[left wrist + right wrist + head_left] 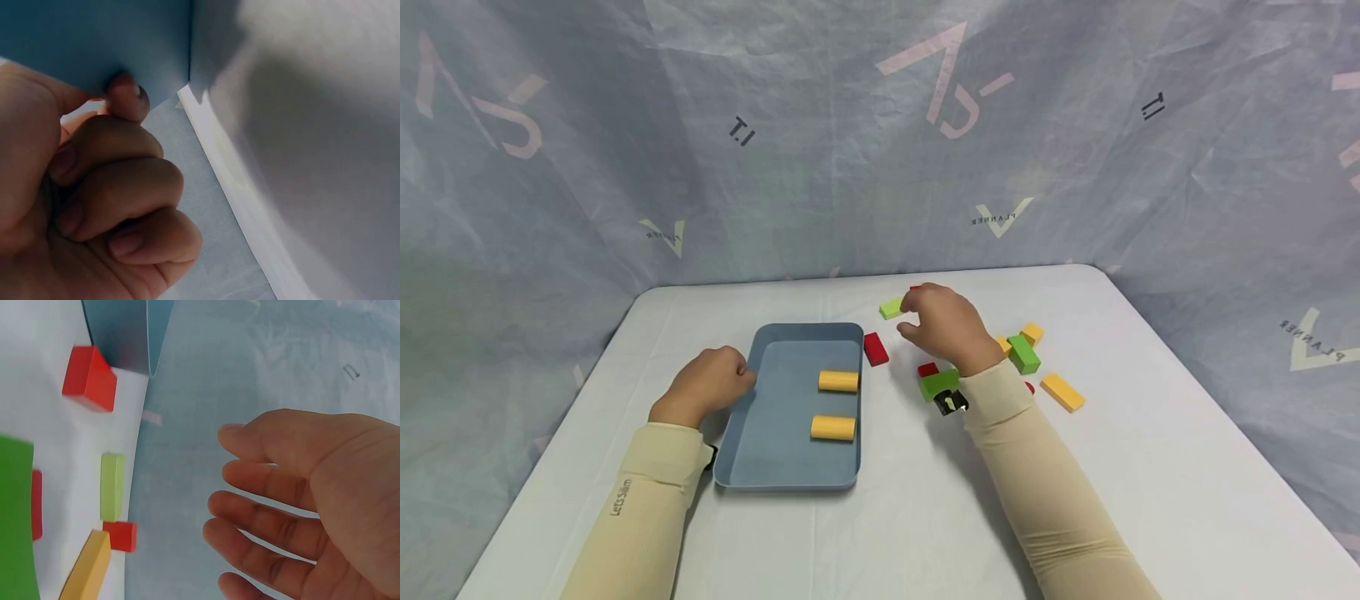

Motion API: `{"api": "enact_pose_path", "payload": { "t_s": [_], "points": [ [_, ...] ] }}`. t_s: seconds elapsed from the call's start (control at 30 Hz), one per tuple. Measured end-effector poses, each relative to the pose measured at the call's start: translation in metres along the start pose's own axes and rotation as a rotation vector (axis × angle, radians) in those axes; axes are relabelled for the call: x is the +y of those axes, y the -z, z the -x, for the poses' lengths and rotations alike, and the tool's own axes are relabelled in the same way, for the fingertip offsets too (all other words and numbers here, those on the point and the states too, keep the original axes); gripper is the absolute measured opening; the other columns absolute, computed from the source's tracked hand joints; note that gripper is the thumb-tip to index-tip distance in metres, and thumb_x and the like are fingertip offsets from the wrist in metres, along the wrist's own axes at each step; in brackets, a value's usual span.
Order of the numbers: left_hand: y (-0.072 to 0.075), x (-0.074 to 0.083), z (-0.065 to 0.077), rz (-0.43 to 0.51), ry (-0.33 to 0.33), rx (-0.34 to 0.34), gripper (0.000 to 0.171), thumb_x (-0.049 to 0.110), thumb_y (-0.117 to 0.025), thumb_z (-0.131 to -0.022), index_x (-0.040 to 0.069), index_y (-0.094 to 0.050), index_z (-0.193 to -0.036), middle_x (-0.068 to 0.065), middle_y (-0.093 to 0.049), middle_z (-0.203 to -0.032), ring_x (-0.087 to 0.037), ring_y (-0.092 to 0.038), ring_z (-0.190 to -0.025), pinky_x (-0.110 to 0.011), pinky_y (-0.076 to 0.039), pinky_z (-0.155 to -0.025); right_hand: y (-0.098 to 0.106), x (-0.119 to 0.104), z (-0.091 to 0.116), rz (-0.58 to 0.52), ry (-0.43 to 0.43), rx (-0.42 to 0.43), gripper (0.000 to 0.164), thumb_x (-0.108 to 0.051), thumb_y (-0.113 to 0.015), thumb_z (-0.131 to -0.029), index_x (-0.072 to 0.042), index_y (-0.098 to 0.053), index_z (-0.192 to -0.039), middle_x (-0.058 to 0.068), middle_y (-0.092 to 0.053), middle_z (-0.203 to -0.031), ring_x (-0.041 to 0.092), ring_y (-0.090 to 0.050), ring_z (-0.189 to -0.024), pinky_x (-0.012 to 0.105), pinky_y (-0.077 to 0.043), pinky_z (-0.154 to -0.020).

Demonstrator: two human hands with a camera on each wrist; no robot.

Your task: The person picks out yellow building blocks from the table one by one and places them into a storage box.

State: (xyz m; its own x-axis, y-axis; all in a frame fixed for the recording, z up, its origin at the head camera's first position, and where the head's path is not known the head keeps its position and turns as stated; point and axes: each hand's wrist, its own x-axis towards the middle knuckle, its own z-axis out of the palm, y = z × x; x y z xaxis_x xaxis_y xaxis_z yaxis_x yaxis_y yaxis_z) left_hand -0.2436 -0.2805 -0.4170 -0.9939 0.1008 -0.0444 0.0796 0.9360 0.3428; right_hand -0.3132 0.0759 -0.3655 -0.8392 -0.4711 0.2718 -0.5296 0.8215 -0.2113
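My left hand (709, 385) pinches the left rim of a blue-grey tray (778, 458), thumb and index finger on its wall (144, 44) and the other fingers curled. Two yellow cylinders, a rear one (838, 382) and a front one (832, 428), lie inside along the tray's right side. My right hand (950, 327) hovers over the table right of the tray, fingers spread a little and nothing between them. Near its fingertips are a light green block (891, 309) and a red block (876, 349); the right wrist view shows both blocks apart from the hand.
Under and beside my right forearm lie a green block (938, 385), a small red block (927, 369), another green block (1024, 355) and a yellow bar (1062, 392). Small yellow blocks (1032, 334) sit farther back. A grey printed cloth (827, 167) hangs behind the white table (887, 533).
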Motion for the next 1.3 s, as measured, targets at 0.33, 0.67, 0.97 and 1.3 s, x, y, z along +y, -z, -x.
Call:
{"api": "enact_pose_path", "payload": {
  "t_s": [0.33,0.67,0.97,1.3],
  "points": [
    [0.000,-0.002,-0.003,0.004,0.004,-0.009,0.038,0.018,-0.053,-0.086,0.017,-0.038,-0.050,0.005,-0.033,-0.045,-0.013,-0.032,-0.040,-0.029,-0.028,-0.037,-0.003,0.015,-0.003,-0.011,-0.128,-0.047,0.025,-0.031,-0.073,-0.080,-0.018,-0.069,-0.101,-0.001,-0.060,-0.101,0.013,-0.050,-0.085,0.039,-0.050,-0.076],
    [0.000,-0.001,-0.001,0.016,0.017,-0.020,0.038,0.018,-0.053,-0.086,0.017,-0.039,-0.050,0.004,-0.033,-0.046,-0.013,-0.032,-0.040,-0.029,-0.028,-0.037,-0.010,0.031,-0.002,-0.038,-0.163,-0.048,0.025,-0.029,-0.072,-0.081,-0.015,-0.069,-0.101,0.000,-0.061,-0.101,0.015,-0.049,-0.087,0.040,-0.049,-0.078],
    [0.000,0.000,-0.001,0.017,0.013,-0.015,0.038,0.017,-0.053,-0.085,0.017,-0.039,-0.050,0.005,-0.034,-0.045,-0.013,-0.033,-0.040,-0.029,-0.028,-0.037,-0.016,0.048,-0.002,-0.102,-0.270,-0.087,0.031,-0.026,-0.073,-0.081,-0.010,-0.067,-0.107,0.007,-0.061,-0.108,0.020,-0.049,-0.087,0.042,-0.049,-0.082],
    [-0.001,0.000,-0.002,0.011,0.001,-0.003,0.038,0.017,-0.053,-0.085,0.017,-0.039,-0.050,0.005,-0.033,-0.045,-0.013,-0.032,-0.040,-0.029,-0.028,-0.037,-0.018,0.054,-0.001,-0.117,-0.317,-0.134,0.023,-0.023,-0.073,-0.081,-0.011,-0.067,-0.100,0.004,-0.058,-0.100,0.021,-0.048,-0.084,0.041,-0.048,-0.078]
  ]
}}
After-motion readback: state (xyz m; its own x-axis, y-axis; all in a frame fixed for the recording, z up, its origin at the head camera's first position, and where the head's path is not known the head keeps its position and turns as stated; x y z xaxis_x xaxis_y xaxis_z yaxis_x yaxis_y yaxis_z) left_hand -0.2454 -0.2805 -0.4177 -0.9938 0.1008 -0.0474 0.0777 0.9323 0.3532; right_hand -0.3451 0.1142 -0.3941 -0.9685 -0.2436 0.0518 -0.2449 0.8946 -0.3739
